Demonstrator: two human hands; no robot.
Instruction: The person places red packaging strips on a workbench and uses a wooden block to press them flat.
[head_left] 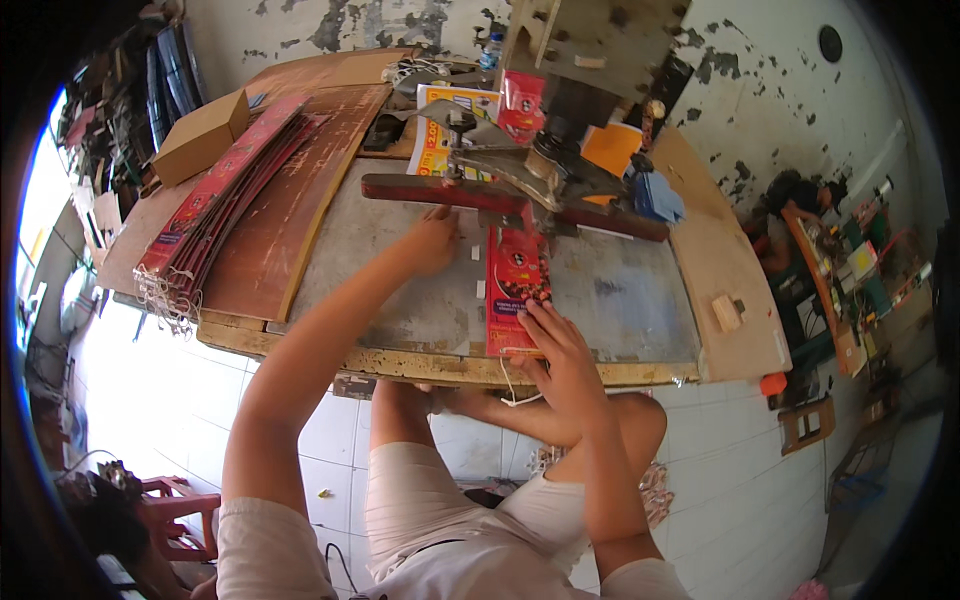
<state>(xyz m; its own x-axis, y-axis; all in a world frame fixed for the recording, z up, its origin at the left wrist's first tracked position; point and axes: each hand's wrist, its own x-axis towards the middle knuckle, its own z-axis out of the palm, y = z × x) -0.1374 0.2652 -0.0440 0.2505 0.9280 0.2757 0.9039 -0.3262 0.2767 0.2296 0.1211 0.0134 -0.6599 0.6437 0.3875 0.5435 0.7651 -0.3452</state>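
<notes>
A long, narrow red printed paper bag (518,285) lies on the grey metal plate (620,290), its far end under the red-edged metal bar (410,187) of a press. My right hand (560,360) lies on the near end of the bag, fingers stretched out over it. A white cord loop (512,385) hangs from that end, past the table edge. Close to the near edge of the bar, left of the bag, is my left hand (432,245) with its fingers curled in. Whether anything is in those fingers is hidden.
A stack of similar red bags (215,205) with white cords lies at the left beside a cardboard box (200,138). The press head (555,150) rises at the far middle. A small wooden block (727,312) sits at the right. Another person (800,205) is at a bench far right.
</notes>
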